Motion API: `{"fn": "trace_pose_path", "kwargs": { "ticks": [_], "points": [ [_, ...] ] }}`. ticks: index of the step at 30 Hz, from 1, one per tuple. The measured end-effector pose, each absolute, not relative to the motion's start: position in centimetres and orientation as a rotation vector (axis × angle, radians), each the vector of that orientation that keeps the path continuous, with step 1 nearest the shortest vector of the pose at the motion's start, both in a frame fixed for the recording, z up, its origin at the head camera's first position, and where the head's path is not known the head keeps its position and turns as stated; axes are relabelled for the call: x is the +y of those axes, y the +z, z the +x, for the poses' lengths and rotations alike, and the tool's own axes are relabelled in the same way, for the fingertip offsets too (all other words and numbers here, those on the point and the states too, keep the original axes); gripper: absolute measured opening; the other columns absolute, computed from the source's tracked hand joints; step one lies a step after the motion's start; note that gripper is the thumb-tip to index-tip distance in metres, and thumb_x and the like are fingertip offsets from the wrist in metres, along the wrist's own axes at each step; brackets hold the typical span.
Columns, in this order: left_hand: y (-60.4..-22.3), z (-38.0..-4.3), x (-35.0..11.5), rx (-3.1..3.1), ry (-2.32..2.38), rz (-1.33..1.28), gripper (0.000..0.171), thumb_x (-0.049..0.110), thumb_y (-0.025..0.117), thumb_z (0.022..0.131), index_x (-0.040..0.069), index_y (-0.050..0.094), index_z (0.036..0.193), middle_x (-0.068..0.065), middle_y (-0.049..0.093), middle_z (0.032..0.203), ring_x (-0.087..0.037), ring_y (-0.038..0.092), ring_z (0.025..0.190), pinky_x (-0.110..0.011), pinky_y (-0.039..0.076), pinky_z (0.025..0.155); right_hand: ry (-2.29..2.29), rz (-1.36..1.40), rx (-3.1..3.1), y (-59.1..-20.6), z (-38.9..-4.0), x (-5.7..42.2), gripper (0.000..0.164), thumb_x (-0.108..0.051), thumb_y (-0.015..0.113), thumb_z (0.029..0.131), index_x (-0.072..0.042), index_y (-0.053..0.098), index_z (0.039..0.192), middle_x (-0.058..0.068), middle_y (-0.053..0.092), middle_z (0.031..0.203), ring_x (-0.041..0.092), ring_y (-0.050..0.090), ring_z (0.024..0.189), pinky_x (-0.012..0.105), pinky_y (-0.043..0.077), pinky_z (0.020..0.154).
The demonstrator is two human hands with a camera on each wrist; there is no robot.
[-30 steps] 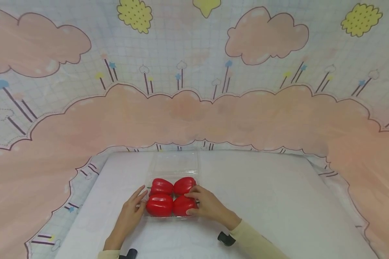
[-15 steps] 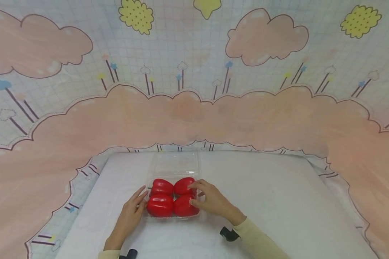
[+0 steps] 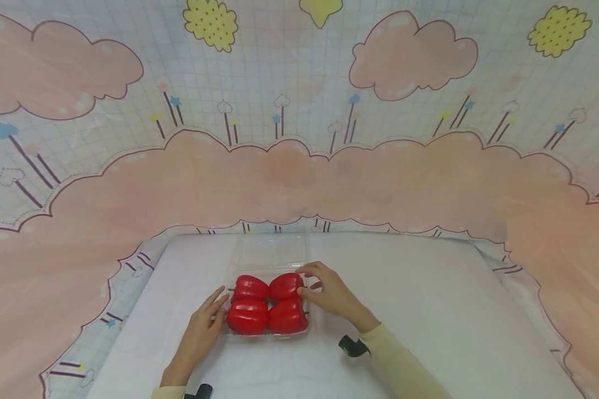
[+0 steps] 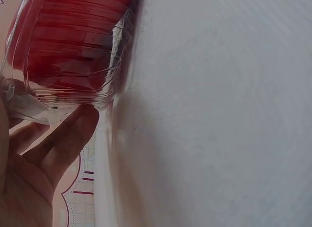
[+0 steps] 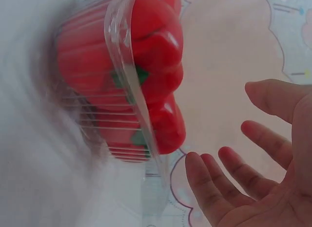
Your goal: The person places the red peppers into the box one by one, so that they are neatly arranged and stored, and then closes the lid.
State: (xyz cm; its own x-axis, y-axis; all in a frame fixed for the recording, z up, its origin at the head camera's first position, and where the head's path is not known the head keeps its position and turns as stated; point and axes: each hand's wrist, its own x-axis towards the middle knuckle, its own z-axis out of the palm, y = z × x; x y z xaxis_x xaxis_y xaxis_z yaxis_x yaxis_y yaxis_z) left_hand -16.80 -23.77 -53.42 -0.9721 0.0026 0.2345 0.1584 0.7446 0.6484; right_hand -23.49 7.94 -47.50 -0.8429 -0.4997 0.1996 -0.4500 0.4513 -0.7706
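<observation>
Several red bell peppers (image 3: pixel 248 317) fill a clear plastic clamshell box (image 3: pixel 274 336), whose lid (image 3: pixel 272 252) is folded back behind it. Green stems (image 5: pixel 141 137) show at the box's right side. My left hand (image 3: pixel 202 327) lies along the left wall, and in the left wrist view its fingertips (image 4: pixel 89 114) touch the ribbed plastic. At the box's back right corner is my right hand (image 3: pixel 331 291), fingers spread and slightly bent, overlapping the back right pepper (image 3: pixel 284 286) in the head view. The right wrist view shows that hand apart from the peppers, with nothing in its grasp.
The box stands left of centre on a white-covered table (image 3: pixel 404 299). Behind the table hangs a cloth (image 3: pixel 299 183) printed with clouds. Black wrist devices (image 3: pixel 353 346) sit below both hands, at the light sleeves.
My right hand has come off the front right pepper and moved back toward the box's rear corner, its fingers spreading. The left hand stays at the left wall.
</observation>
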Motion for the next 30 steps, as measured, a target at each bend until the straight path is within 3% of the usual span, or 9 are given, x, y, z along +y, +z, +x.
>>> {"fn": "trace_pose_path", "kwargs": {
  "ticks": [5, 12, 21, 30],
  "points": [
    [-53.5, -16.8, -23.9, -2.715, -1.088, -0.114, 0.041, 0.006, 0.057, 0.096, 0.004, 0.056, 0.137, -0.015, 0.046, 0.152, -0.032, 0.071, 0.104, -0.033, 0.062, 0.080, -1.364, -0.797, 2.641, -47.8, -24.2, 7.9, 0.045, -0.021, 0.068, 0.090, -0.010, 0.057, 0.132, 0.009, 0.057, 0.132, 0.028, 0.061, 0.116, 0.034, 0.062, 0.085],
    [-53.6, -16.6, -24.0, -2.711, -1.118, -0.112, 0.041, 0.006, 0.058, 0.096, 0.005, 0.058, 0.136, -0.014, 0.047, 0.151, -0.032, 0.071, 0.103, -0.032, 0.062, 0.077, -1.406, -0.714, 2.658, -48.3, -25.4, 8.1, 0.043, -0.015, 0.067, 0.091, -0.011, 0.058, 0.132, 0.011, 0.058, 0.132, 0.028, 0.063, 0.114, 0.037, 0.062, 0.086],
    [-53.3, -16.5, -23.9, -2.724, -1.138, -0.095, 0.041, 0.007, 0.058, 0.096, 0.006, 0.057, 0.137, -0.014, 0.046, 0.152, -0.034, 0.070, 0.106, -0.032, 0.062, 0.079, -1.469, -0.512, 2.707, -49.9, -27.6, 8.2, 0.039, -0.018, 0.065, 0.093, -0.013, 0.058, 0.131, 0.010, 0.060, 0.133, 0.027, 0.064, 0.114, 0.042, 0.059, 0.093],
    [-53.0, -16.7, -23.8, -2.739, -1.135, -0.090, 0.041, 0.007, 0.057, 0.097, 0.005, 0.056, 0.138, -0.014, 0.044, 0.153, -0.033, 0.069, 0.107, -0.032, 0.062, 0.080, -1.509, -0.313, 2.684, -51.0, -29.5, 7.9, 0.042, -0.022, 0.064, 0.094, -0.014, 0.055, 0.135, 0.013, 0.059, 0.134, 0.029, 0.062, 0.117, 0.041, 0.061, 0.088]
  ]
}}
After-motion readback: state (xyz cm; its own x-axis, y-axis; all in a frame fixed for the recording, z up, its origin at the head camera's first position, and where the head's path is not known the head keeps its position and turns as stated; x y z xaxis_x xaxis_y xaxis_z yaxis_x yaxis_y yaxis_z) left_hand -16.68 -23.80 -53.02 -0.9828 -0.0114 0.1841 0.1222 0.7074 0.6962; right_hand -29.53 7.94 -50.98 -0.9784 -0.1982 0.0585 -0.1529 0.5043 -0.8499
